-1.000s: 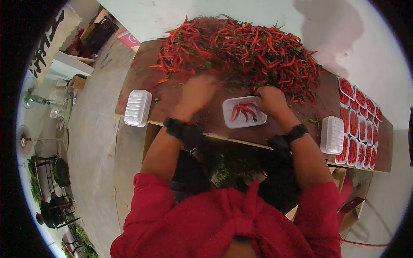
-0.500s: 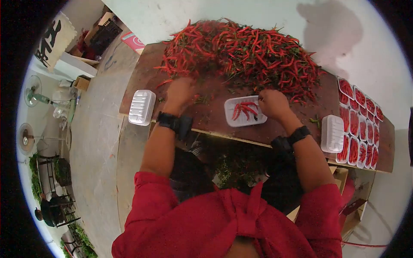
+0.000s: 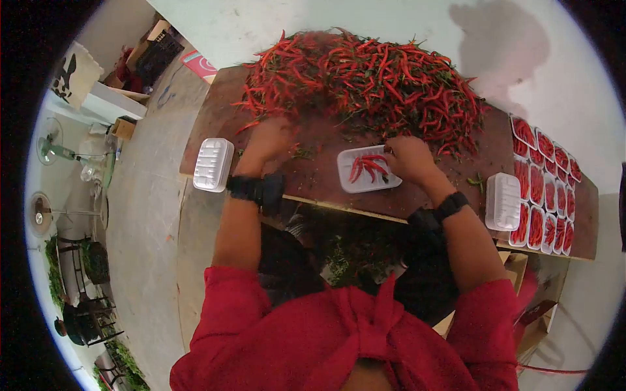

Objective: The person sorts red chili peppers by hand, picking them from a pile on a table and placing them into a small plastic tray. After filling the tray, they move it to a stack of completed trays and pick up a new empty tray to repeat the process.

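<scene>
A large heap of red chilies with green stems lies along the back of the brown table. My left hand is at the near left edge of the heap; its fingers are blurred, and whatever they hold cannot be made out. In front of me a white tray holds several red chilies. My right hand is over the tray's right edge with its fingers curled together, and what is between them is too small to tell.
Stacks of upturned white trays stand at the left and right. Rows of chili-filled trays cover the table's right end. A wall rises behind. Fans and a seated person are far left.
My right hand has shifted slightly left over the tray. The left hand stays by the heap's edge, and the tray appears a little further left.
</scene>
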The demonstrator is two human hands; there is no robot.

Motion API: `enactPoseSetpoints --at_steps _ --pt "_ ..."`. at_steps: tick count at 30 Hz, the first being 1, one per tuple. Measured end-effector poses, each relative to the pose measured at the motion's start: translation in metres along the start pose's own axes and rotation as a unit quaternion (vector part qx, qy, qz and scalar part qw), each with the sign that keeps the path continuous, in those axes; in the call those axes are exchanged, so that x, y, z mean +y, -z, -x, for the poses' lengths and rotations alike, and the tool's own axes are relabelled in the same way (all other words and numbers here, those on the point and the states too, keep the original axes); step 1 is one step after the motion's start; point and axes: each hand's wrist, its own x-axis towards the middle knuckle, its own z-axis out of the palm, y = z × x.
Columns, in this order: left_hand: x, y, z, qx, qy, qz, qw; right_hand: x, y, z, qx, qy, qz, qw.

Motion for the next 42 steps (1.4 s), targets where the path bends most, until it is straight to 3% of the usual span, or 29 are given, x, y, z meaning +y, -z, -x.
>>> enactPoseSetpoints --at_steps 1,5,7,9,11,13,16,20,22,25,26,28,32,34,37,39,42 --pt "0.002 0.004 0.001 0.03 0.001 0.071 0.997 -0.002 0.001 0.0 0.0 -0.002 -0.001 1.0" --pt "0.01 0.009 0.004 0.048 -0.042 0.147 0.987 -0.019 0.008 0.004 0.007 0.019 -0.083 0.996" --pt "0.025 0.017 0.006 -0.083 0.087 0.306 0.944 -0.03 0.006 0.005 -0.005 0.015 -0.122 0.992" --pt "0.041 0.022 0.006 -0.093 0.067 0.29 0.95 -0.039 -0.002 0.006 0.062 0.077 -0.184 0.978" --pt "0.053 0.017 0.008 -0.103 0.046 0.274 0.955 -0.047 -0.006 0.007 0.058 0.087 -0.222 0.97" --pt "0.063 0.007 0.012 -0.042 -0.053 0.269 0.961 -0.054 -0.006 0.008 0.054 0.096 -0.259 0.96" --pt "0.072 0.003 0.012 -0.073 -0.069 0.24 0.966 -0.059 0.001 0.009 0.03 0.086 -0.258 0.962" --pt "0.076 0.007 0.012 -0.03 -0.071 0.243 0.967 -0.052 -0.004 0.009 0.033 0.084 -0.24 0.967" --pt "0.073 0.018 0.011 -0.109 0.09 0.414 0.899 -0.05 -0.005 0.01 0.059 0.072 -0.261 0.961" --pt "0.066 0.014 0.01 -0.083 0.034 0.443 0.892 -0.047 0.001 0.01 0.046 0.045 -0.249 0.966" --pt "0.067 0.013 0.01 -0.083 0.034 0.443 0.892 -0.046 0.001 0.009 0.047 0.037 -0.26 0.964" --pt "0.074 0.012 0.013 -0.046 -0.009 0.338 0.94 -0.045 0.001 0.009 0.048 0.029 -0.271 0.961" --pt "0.084 0.018 0.017 -0.062 -0.004 0.337 0.939 -0.046 0.003 0.009 0.035 0.025 -0.278 0.96" --pt "0.083 0.013 0.016 0.008 -0.083 0.257 0.963 -0.046 0.007 0.01 0.016 0.013 -0.277 0.961" --pt "0.084 0.013 0.017 -0.008 -0.085 0.243 0.966 -0.045 0.007 0.009 0.019 0.008 -0.207 0.978" --pt "0.082 0.007 0.016 0.011 -0.108 0.211 0.971 -0.043 0.005 0.008 0.076 0.031 -0.166 0.983" --pt "0.08 0.001 0.016 0.022 -0.126 0.168 0.977 -0.043 0.006 0.008 0.083 0.025 -0.177 0.98"
